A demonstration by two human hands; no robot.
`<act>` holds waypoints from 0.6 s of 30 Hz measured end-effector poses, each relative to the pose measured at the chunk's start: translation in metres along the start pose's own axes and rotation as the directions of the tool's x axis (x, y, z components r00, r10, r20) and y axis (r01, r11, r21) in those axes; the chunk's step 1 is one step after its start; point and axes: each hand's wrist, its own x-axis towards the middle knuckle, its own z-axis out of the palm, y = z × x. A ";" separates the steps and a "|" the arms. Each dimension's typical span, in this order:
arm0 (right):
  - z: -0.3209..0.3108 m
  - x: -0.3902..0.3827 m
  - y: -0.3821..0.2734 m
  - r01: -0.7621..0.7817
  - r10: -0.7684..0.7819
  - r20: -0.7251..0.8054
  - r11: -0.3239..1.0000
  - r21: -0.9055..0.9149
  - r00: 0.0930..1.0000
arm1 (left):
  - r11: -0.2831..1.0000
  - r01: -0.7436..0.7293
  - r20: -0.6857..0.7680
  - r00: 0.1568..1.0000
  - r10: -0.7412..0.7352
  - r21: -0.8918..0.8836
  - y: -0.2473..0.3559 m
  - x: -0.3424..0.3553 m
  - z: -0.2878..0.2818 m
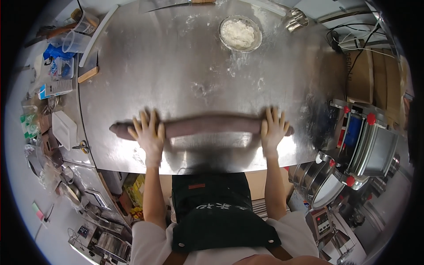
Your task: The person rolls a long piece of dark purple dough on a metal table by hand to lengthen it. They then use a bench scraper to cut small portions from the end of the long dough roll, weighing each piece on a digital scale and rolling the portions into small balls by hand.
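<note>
A long, dark brown dough log (212, 125) lies crosswise over the near part of the steel table (154, 75), its middle bowed slightly away from me. On its left part rests my left hand (149, 134), fingers stretched out and spread. My right hand (272, 130) lies the same way near the log's right end, fingers apart and pointing away from me. Both hands seem to wear thin, pale gloves. The tapered left tip sticks out past my left hand, and a short stub shows beyond the right. Slight motion blur softens the log and the fingertips.
A bowl of white flour (240, 34) stands at the far right of the table, with flour smears around it. A wooden-handled scraper (88, 74) and scissors (81, 147) lie at the left edge. Machinery with red knobs (369, 141) stands on the right.
</note>
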 end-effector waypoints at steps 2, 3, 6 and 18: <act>0.010 -0.060 0.002 0.020 -0.008 -0.117 0.995 0.099 0.993 | 0.997 -0.010 -0.074 0.997 0.004 -0.072 -0.022 -0.061 0.011; 0.014 -0.078 0.003 0.018 -0.009 -0.110 0.996 0.084 0.994 | 0.997 -0.005 -0.075 0.997 0.000 -0.071 -0.031 -0.078 0.020; 0.014 -0.051 0.012 0.108 -0.091 -0.159 0.989 0.100 0.983 | 0.992 -0.111 -0.118 0.988 0.103 -0.064 -0.038 -0.058 0.023; -0.022 0.071 0.019 0.105 -0.097 -0.040 0.930 0.353 0.994 | 0.858 -0.294 -0.244 0.948 0.205 -0.422 0.154 0.062 -0.024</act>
